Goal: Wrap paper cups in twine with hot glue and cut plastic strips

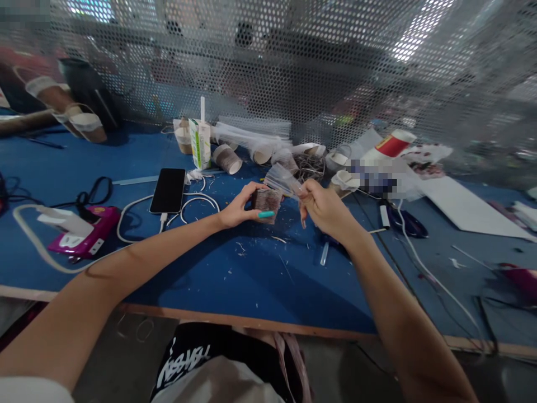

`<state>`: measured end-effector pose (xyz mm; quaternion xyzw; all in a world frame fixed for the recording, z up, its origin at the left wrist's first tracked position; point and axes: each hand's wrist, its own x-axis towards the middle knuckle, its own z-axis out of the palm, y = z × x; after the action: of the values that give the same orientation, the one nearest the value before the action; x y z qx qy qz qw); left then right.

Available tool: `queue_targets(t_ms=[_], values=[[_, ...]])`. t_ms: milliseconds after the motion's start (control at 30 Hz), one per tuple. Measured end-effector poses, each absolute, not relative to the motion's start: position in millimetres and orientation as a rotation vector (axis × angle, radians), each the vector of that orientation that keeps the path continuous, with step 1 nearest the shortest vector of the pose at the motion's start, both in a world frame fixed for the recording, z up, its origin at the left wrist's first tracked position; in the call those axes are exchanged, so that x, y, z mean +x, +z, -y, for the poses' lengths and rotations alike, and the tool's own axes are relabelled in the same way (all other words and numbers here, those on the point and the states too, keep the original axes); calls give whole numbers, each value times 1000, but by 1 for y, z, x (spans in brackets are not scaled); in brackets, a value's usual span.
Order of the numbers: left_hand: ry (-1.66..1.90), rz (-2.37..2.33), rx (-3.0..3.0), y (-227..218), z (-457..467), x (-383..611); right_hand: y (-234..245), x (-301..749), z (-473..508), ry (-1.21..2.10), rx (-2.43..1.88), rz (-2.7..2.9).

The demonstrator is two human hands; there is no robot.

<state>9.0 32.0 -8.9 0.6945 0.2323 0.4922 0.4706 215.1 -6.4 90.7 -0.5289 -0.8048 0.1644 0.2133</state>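
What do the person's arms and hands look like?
The left hand and right hand wear no gloves. A long, shiny turquoise nail stands out on the left thumb. The left forearm and right forearm are uncovered. A plain white cloth sleeve shows on the left; no right sleeve is visible.

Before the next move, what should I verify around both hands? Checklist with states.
1. Brown textured piece held by the left hand: ok.
2. Clear plastic strip held by the right hand: ok.
3. Strip touching the brown piece: cannot tell.
4. Blue tabletop free of pale thin scraps: not ok.
5. White-and-green drink carton upright: ok.
6. Black rectangular phone clear of both hands: ok.
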Motion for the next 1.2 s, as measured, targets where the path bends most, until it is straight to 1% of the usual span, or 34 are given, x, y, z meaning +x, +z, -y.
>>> queue_targets(t_ms=[100, 200, 600, 967, 1067, 1200], values=[[1243, -565, 1645, -12, -34, 9, 89, 220, 1, 313, -1461, 2270], [1255, -566, 1563, -15, -35, 11, 87, 225, -1, 249, -1476, 2311], [1248, -614, 1525, -3, -28, 22, 79, 225, 3, 185, -1595, 2467], [1255, -623, 1616, -2, -29, 21, 80, 225, 5, 143, -1631, 2415], [1263, -627, 1658, -3, -31, 20, 79, 226, 5, 206, -1607, 2408], [1282, -651, 1649, -3, -31, 20, 79, 230, 4, 586, -1429, 2399]])
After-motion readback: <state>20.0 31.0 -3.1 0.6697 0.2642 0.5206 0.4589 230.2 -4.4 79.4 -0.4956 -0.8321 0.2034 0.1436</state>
